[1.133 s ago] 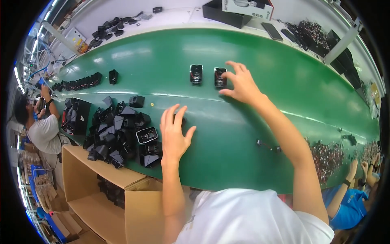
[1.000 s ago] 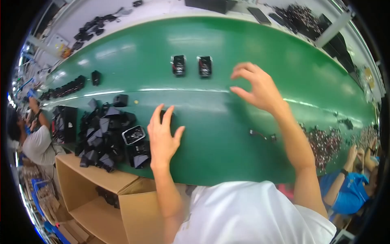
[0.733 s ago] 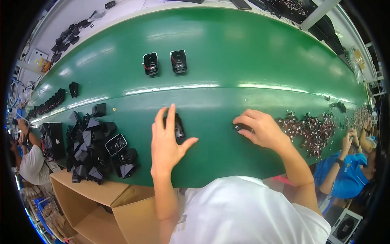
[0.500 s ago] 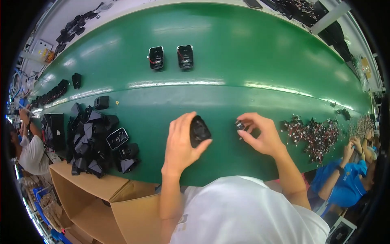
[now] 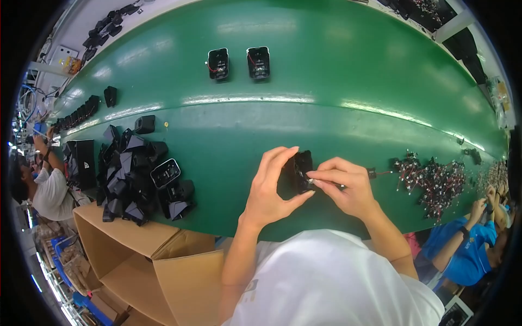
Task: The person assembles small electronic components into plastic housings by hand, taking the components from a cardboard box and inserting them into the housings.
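Note:
A black plastic housing (image 5: 302,163) is held tilted above the green table, its hollow side partly facing my right hand. My left hand (image 5: 265,190) grips it between the thumb below and the fingertips at its upper edge. Closed in a pinch, my right hand (image 5: 348,187) holds a small wired connector (image 5: 311,181) against the housing's open side. The fingers cover most of that connector. Just beyond my right knuckles is a small dark piece with a red wire (image 5: 372,173); whether it joins the held connector I cannot tell.
Black housings (image 5: 125,176) are heaped at the left, above an open cardboard box (image 5: 125,239). Two housings with red wires (image 5: 258,64) stand at the back. A tangle of wired parts (image 5: 432,185) lies at the right. Co-workers sit at both sides, one in a blue shirt (image 5: 462,250).
My left hand has brought the housing rightward and turned it. My right hand has met it, and the small wired part is now at the housing's opening. The view has shifted slightly.

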Action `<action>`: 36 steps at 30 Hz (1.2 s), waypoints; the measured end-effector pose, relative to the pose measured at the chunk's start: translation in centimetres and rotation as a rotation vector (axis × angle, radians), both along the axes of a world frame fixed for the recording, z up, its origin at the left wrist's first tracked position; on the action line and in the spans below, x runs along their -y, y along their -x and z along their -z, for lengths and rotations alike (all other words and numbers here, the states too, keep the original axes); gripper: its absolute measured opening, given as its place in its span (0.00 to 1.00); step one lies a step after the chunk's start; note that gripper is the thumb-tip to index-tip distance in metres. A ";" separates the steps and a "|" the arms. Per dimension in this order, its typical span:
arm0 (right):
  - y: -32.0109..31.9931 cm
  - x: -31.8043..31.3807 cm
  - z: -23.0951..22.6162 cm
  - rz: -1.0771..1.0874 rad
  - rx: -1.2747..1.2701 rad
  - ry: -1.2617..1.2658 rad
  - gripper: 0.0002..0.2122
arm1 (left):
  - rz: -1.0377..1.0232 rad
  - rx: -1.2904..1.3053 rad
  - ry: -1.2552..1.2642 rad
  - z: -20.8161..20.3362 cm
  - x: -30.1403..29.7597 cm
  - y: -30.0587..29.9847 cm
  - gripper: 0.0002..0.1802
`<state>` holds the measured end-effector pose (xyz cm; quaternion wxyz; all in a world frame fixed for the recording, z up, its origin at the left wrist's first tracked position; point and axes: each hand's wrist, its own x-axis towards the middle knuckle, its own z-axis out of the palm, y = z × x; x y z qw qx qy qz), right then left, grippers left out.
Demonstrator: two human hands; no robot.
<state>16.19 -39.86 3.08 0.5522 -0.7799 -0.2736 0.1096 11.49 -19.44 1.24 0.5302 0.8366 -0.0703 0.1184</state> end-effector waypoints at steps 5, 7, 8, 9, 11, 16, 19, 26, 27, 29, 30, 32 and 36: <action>0.7 -0.6 -1.0 0.038 0.138 0.062 0.12 | 0.032 -0.011 0.065 0.1 0.3 -0.2 0.46; 0.8 -0.5 -0.7 0.046 0.220 0.070 0.08 | 0.044 -0.019 0.080 0.0 0.3 0.0 0.46; 0.7 -0.6 -0.8 0.046 0.217 0.068 0.08 | 0.054 -0.024 0.097 0.0 0.3 0.1 0.46; 0.7 -0.7 -1.0 0.038 0.245 0.075 0.07 | 0.054 -0.027 0.096 0.0 0.2 0.1 0.46; 0.8 -0.9 -1.0 0.035 0.272 0.084 0.07 | 0.088 -0.019 0.117 0.2 0.2 0.0 0.45; 2.2 -1.3 -0.5 0.138 0.062 -0.061 0.07 | 0.079 -0.009 0.281 0.4 0.8 0.0 0.45; 2.4 -2.2 -0.6 0.205 0.098 -0.145 0.06 | 0.087 -0.005 0.334 0.3 0.6 0.2 0.44; 0.8 -1.1 -4.4 0.027 0.207 0.192 0.08 | 0.139 -0.012 0.207 -0.1 -0.1 0.3 0.45; 0.7 -1.1 -4.6 -0.004 0.206 0.226 0.09 | 0.142 -0.015 0.205 -0.2 -0.1 0.2 0.45; 0.6 -0.9 -5.0 -0.030 0.205 0.259 0.10 | 0.192 0.063 0.145 -0.3 -0.1 0.0 0.46; 0.5 -0.7 -5.3 -0.052 0.204 0.262 0.10 | 0.194 0.061 0.143 -0.3 -0.2 0.1 0.46; 0.5 -0.5 -5.3 -0.076 0.205 0.263 0.11 | 0.188 -0.016 0.222 0.0 -0.1 0.3 0.47; 1.5 -0.5 -4.0 -0.009 -0.001 0.071 0.09 | 0.168 -0.030 0.323 0.3 0.0 0.3 0.49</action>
